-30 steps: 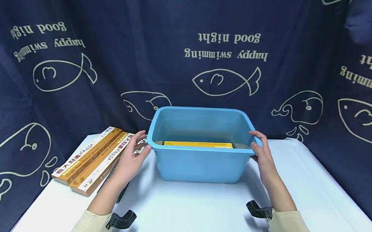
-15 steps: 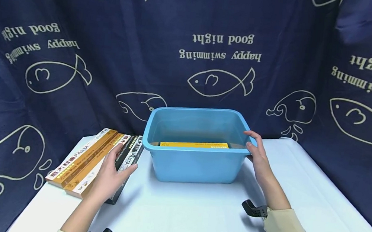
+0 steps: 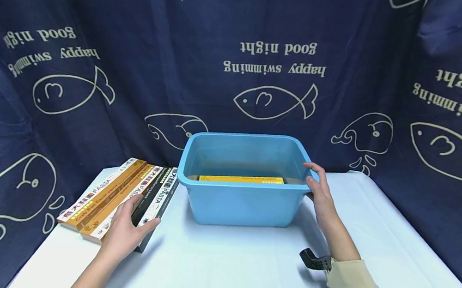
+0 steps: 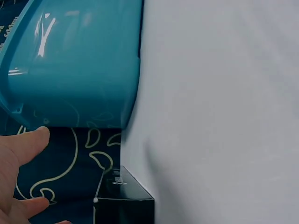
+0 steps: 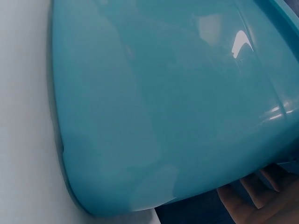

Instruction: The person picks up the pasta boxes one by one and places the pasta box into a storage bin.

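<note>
A blue plastic bin (image 3: 246, 205) stands on the table, and a yellow box (image 3: 244, 180) lies inside it, partly hidden by the near wall. My right hand (image 3: 323, 197) grips the bin's right rim, the thumb on top; in the right wrist view its fingers (image 5: 257, 198) lie beside the bin wall. Left of the bin lies a black-and-white pasta box (image 3: 162, 195). My left hand (image 3: 122, 231) hovers over this box's near end, thumb and fingers spread apart, holding nothing. The box's dark end (image 4: 124, 212) shows below the hand in the left wrist view.
Two orange-brown pasta boxes, one at the outer left (image 3: 98, 191) and one beside it (image 3: 123, 198), lie slanted next to the black one. A white cloth covers the table (image 3: 235, 269). A navy curtain (image 3: 202, 90) with fish drawings hangs right behind the bin.
My left hand has let go of the bin's left rim and moved left and nearer, over the black pasta box. My right hand has stayed on the right rim.
</note>
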`<state>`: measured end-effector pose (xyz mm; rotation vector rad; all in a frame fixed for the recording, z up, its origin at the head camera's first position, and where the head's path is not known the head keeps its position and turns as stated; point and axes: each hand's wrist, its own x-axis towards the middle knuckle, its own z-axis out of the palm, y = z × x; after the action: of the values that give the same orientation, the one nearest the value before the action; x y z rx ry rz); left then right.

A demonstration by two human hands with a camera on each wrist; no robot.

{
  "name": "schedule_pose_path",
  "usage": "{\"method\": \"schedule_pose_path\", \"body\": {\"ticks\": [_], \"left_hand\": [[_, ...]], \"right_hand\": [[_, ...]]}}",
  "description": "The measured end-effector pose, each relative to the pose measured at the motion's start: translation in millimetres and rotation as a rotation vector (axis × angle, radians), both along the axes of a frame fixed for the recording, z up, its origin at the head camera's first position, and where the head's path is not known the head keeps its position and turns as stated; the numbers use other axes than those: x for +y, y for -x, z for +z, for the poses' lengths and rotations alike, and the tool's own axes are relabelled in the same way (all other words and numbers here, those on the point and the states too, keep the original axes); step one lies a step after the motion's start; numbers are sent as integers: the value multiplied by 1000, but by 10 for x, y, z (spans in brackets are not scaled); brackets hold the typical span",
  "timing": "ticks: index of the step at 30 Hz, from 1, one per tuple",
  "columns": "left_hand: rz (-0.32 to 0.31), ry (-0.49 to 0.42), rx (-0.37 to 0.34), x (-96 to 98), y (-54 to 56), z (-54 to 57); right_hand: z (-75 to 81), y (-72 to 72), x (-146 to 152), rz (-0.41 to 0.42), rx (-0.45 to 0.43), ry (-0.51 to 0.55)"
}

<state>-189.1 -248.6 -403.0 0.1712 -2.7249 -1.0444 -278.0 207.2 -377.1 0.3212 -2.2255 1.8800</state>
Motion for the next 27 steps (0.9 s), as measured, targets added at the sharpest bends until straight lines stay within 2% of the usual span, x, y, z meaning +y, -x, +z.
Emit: {"method": "schedule_pose_path", "body": {"ticks": [5, 17, 27], "left_hand": [[28, -3, -28, -35, -29, -60], [15, -23, -147, -102, -9, -178], [-46, 15, -149, -162, -25, -239]], "right_hand": [[-28, 10, 14, 4, 16, 0], [-22, 27, 19, 10, 20, 12], [-33, 11, 20, 8, 22, -8]]}}
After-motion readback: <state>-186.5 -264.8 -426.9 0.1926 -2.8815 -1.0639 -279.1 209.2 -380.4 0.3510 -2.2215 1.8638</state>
